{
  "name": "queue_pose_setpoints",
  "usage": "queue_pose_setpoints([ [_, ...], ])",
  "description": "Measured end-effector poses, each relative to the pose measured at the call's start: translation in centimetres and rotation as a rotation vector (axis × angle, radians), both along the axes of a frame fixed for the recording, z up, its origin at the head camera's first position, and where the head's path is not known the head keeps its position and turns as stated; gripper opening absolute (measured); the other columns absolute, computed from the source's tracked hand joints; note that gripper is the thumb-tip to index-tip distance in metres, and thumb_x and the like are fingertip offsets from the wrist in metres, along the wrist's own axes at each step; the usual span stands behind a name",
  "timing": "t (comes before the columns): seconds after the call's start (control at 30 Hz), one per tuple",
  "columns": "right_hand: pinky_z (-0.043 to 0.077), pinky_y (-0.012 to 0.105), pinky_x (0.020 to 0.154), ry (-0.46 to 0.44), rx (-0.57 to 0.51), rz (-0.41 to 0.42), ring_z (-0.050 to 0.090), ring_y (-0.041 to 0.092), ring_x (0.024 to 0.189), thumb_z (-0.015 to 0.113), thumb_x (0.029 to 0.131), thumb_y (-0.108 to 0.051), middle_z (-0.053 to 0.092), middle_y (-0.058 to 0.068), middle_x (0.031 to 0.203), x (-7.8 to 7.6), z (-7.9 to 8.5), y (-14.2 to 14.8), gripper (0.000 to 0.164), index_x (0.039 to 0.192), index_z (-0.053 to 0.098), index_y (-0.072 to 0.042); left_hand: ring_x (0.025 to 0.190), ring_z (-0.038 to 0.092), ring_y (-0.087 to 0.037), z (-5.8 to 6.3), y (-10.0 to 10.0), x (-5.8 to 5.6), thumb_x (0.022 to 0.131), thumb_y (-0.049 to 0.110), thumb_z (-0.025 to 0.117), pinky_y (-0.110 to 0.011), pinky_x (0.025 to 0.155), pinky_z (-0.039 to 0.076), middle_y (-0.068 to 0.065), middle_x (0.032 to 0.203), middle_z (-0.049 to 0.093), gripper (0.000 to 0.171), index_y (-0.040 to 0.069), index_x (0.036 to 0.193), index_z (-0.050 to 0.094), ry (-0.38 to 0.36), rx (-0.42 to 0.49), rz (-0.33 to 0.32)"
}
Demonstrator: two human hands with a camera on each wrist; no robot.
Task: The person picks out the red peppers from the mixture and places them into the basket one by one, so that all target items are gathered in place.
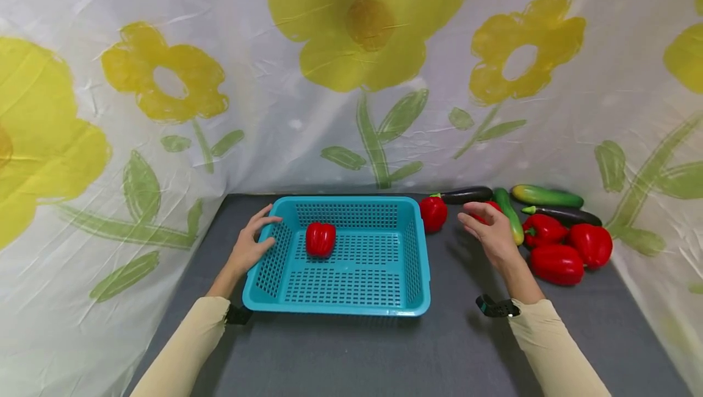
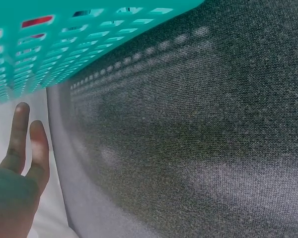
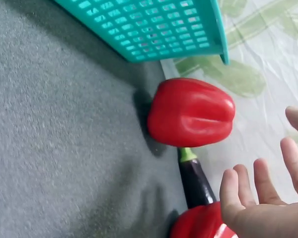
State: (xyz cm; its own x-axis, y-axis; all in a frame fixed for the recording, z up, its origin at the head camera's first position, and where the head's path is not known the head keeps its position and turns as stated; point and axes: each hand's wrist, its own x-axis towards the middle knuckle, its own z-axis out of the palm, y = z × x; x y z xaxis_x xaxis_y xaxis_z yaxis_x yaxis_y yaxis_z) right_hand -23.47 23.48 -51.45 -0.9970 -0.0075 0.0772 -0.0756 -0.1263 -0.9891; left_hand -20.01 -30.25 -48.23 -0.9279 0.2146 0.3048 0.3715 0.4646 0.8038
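Note:
A turquoise plastic basket (image 1: pixel 345 310) with slotted walls stands on the dark tabletop, one red bell pepper (image 1: pixel 321 239) lying inside toward its back left. At the basket's left rim is my left hand (image 1: pixel 248 250), thumb and fingers spread apart and holding nothing; the left wrist view shows two of its fingers (image 2: pixel 20 130) beside the slotted wall. My right hand (image 1: pixel 490 232) hovers to the right of the basket with its fingers loosely bent and nothing in them. It partly covers a red pepper (image 3: pixel 198 222). Another red pepper (image 3: pixel 191 113) sits between that hand and the basket.
Along the back lies an eggplant (image 1: pixel 467 195). Farther right are a green zucchini (image 1: pixel 509 216), a yellow-green zucchini (image 1: pixel 547 196), a second eggplant (image 1: pixel 566 215) and a cluster of red peppers (image 1: pixel 557 264). A flower-printed curtain (image 1: pixel 263 141) hangs behind the table (image 1: pixel 351 354).

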Motion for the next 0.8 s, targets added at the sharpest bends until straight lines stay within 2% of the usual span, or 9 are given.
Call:
queue_pose_setpoints([
  [0.1, 0.047, 0.048, 0.099, 0.013, 0.034, 0.0, 0.06, 0.029, 0.116, 0.08, 0.09, -0.021, 0.059, 0.013, 0.132, -0.1, 0.3, 0.1, 0.044, 0.128, 0.065, -0.006, 0.141, 0.024, -0.055, 0.1, 0.1, 0.2, 0.089, -0.014, 0.056, -0.074, 0.094, 0.03, -0.03, 0.158, 0.028, 0.037, -0.015, 0.127, 0.059, -0.003, 0.005, 0.005],
  [0.2, 0.043, 0.051, 0.102, 0.003, 0.156, 0.017, 0.052, 0.036, 0.125, 0.077, 0.092, -0.026, 0.052, 0.016, 0.142, 0.2, 1.2, -0.2, 0.053, 0.138, 0.058, -0.007, 0.142, 0.023, -0.056, 0.5, 0.3, 0.4, 0.089, -0.016, 0.056, -0.074, 0.097, 0.028, -0.031, 0.157, 0.027, 0.038, -0.015, 0.127, 0.059, -0.006, 0.013, 0.0],
  [0.3, 0.042, 0.053, 0.103, -0.016, 0.249, 0.045, 0.044, 0.042, 0.133, 0.075, 0.094, -0.023, 0.043, 0.018, 0.151, -0.4, 1.0, -0.6, 0.06, 0.147, 0.05, -0.01, 0.142, 0.022, -0.056, 0.6, 0.3, 0.4, 0.089, -0.018, 0.055, -0.071, 0.098, 0.03, -0.031, 0.158, 0.027, 0.04, -0.016, 0.129, 0.058, -0.011, 0.015, 0.001],
  [0.33, 0.041, 0.056, 0.104, -0.025, 0.309, 0.05, 0.041, 0.044, 0.135, 0.075, 0.094, -0.024, 0.04, 0.018, 0.153, -0.6, 1.1, -0.8, 0.063, 0.15, 0.047, -0.011, 0.142, 0.023, -0.056, 0.4, 0.2, 0.2, 0.089, -0.019, 0.055, -0.069, 0.096, 0.032, -0.031, 0.158, 0.027, 0.04, -0.016, 0.129, 0.058, -0.013, 0.015, 0.002],
  [0.4, 0.039, 0.058, 0.105, -0.014, 0.356, 0.066, 0.037, 0.045, 0.138, 0.076, 0.093, -0.023, 0.036, 0.018, 0.157, -1.4, 0.7, -1.1, 0.069, 0.153, 0.043, -0.013, 0.142, 0.024, -0.053, -0.7, -0.2, -0.4, 0.089, -0.018, 0.055, -0.065, 0.094, 0.034, -0.028, 0.159, 0.027, 0.041, -0.014, 0.13, 0.059, -0.004, 0.016, 0.008],
  [0.57, 0.032, 0.061, 0.108, -0.029, 0.398, 0.113, 0.03, 0.046, 0.143, 0.078, 0.091, -0.02, 0.027, 0.022, 0.161, -2.5, 0.2, -2.0, 0.08, 0.158, 0.034, -0.015, 0.143, 0.023, -0.054, -0.4, 0.1, -0.2, 0.09, -0.017, 0.054, -0.069, 0.097, 0.032, -0.03, 0.158, 0.027, 0.039, -0.015, 0.129, 0.058, -0.002, 0.018, -0.001],
  [0.63, 0.034, 0.062, 0.106, -0.045, 0.401, 0.125, 0.03, 0.049, 0.142, 0.078, 0.092, -0.019, 0.026, 0.023, 0.16, -2.8, 0.1, -2.5, 0.081, 0.159, 0.032, -0.016, 0.142, 0.021, -0.057, 0.7, 0.6, 0.4, 0.09, -0.019, 0.054, -0.072, 0.099, 0.028, -0.033, 0.157, 0.027, 0.038, -0.017, 0.128, 0.057, -0.011, 0.021, -0.008],
  [0.8, 0.039, 0.062, 0.102, -0.038, 0.413, 0.128, 0.033, 0.05, 0.139, 0.082, 0.087, -0.029, 0.03, 0.023, 0.158, -4.0, -1.0, -3.5, 0.088, 0.158, 0.033, -0.014, 0.142, 0.021, -0.056, 0.6, 0.5, 0.5, 0.09, -0.019, 0.054, -0.071, 0.099, 0.029, -0.033, 0.157, 0.027, 0.038, -0.017, 0.128, 0.057, -0.017, 0.027, -0.005],
])
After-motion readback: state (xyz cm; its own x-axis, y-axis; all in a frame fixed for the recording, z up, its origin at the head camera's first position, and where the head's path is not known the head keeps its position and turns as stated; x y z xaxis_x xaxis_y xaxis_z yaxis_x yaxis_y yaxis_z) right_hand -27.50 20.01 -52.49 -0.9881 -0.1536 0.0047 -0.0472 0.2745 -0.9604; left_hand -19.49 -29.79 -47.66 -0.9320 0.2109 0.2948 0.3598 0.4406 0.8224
